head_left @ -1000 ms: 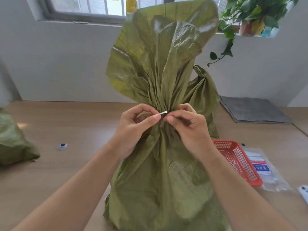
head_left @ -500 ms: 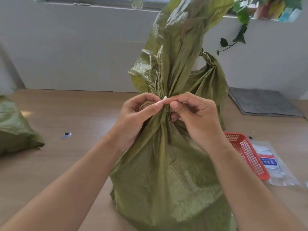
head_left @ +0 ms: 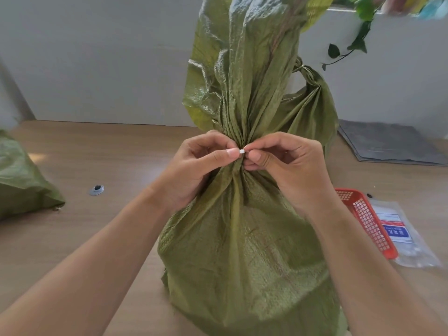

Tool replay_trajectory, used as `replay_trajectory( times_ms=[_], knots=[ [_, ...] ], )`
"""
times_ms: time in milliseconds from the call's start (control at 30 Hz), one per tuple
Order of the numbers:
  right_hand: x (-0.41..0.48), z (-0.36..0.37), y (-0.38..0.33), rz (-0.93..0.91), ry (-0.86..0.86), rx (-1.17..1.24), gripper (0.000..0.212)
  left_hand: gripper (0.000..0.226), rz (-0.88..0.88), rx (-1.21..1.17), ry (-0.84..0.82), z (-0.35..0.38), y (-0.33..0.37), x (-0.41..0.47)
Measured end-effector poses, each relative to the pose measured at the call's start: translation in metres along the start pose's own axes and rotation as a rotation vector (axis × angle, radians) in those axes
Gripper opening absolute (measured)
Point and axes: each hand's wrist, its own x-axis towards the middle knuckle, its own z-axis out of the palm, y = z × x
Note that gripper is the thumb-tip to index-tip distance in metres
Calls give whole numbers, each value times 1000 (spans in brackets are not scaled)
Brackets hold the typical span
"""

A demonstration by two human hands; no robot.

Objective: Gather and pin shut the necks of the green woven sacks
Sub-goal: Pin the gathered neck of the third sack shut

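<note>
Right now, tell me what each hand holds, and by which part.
Both hold the small white fastener at the gathered neck of the front green sack: the left hand pinches one end between thumb and forefinger, the right hand pinches the other.

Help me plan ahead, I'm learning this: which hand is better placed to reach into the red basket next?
Right, probably. The right hand pinches the sack at its neck, and the red basket lies beside that forearm; the left hand would have to cross the sack.

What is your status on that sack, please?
Left hand and right hand pinch white fastener at gathered neck of front sack. Rear sack tied. Nothing obstructing.
</note>
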Motion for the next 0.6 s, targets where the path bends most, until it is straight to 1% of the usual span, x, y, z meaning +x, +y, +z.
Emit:
replay_trajectory(
  times_ms=[67, 200, 600],
  knots=[
    [1, 0, 1, -6, 4, 4, 14, 3, -2, 9, -12, 1, 0, 0],
    [4, -1, 0, -23, -14, -25, 17, 3, -4, 29, -22, 0, 0, 2],
    [9, -2, 4, -22, -43, -46, 17, 7, -27, 93, -4, -2, 2, 6]
  ],
)
